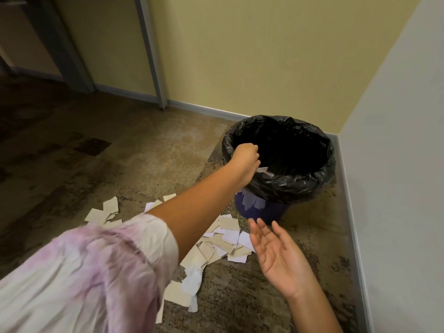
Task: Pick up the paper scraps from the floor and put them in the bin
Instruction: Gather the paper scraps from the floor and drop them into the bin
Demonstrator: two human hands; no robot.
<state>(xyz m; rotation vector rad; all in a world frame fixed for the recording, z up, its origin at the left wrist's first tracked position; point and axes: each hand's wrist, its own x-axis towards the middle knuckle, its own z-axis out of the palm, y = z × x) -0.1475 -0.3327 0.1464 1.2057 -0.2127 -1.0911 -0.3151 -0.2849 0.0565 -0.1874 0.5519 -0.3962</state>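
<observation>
A blue bin (pixel 259 210) lined with a black bag (pixel 300 181) stands in the corner of the room. My left hand (pixel 245 159) reaches over its near-left rim, closed on pale paper scraps (pixel 264 170) that stick out below the fingers. A few more scraps (pixel 252 203) show in front of the bin's blue wall, under my forearm. My right hand (pixel 276 255) hovers open, palm up, in front of the bin and holds nothing. A pile of beige and white paper scraps (pixel 221 243) lies on the floor between my arms.
The speckled brown floor (pixel 144 152) runs left toward a doorway (pixel 36 44). A yellow wall (pixel 240 56) stands behind the bin and a white wall (pixel 396 164) to its right. More scraps (pixel 108 212) lie on the left, and a crumpled white tissue (pixel 192 282) lies near me.
</observation>
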